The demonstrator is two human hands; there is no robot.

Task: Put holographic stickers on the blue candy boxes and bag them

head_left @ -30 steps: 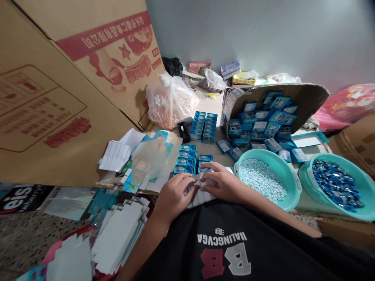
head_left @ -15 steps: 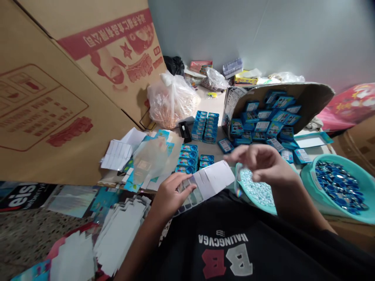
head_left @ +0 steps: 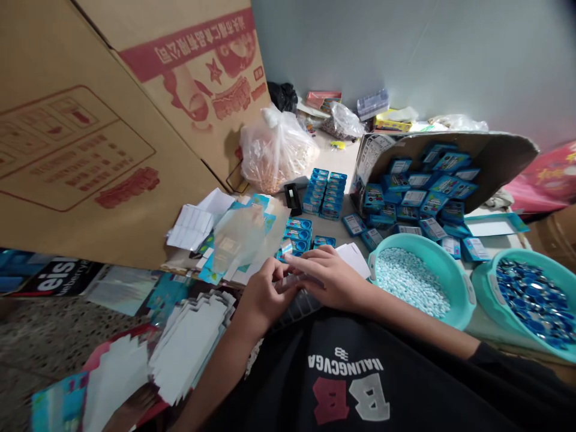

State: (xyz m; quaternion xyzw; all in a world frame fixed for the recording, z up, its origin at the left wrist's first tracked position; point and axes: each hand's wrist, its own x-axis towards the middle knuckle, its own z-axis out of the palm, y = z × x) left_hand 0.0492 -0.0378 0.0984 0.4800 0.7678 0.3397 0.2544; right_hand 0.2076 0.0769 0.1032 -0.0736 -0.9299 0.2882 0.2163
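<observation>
My left hand (head_left: 265, 295) is closed, its thumb and fingers curled at a sheet of stickers (head_left: 296, 311) in front of my shirt. The sheet shows a grey grid of cells below my hands, and its white end (head_left: 353, 259) sticks out to the right. My right hand (head_left: 330, 275) lies across the sheet with its fingertips meeting those of my left hand. A small shiny sticker (head_left: 287, 247) shows at the right fingertips. What lies between the hands is mostly hidden. Just beyond are stacked small blue boxes (head_left: 299, 228) with round windows.
At right stand a turquoise basin (head_left: 463, 294) of pale blue candies and another basin (head_left: 488, 279) of blue wrapped pieces. A tipped carton (head_left: 504, 150) holds many blue boxes. Left are a large cardboard box (head_left: 180, 138), a tied plastic bag (head_left: 274, 150) and stacked white cards (head_left: 189, 348).
My right hand has moved left from above the candy basin to meet my left hand over the sticker sheet. The view has shifted slightly.
</observation>
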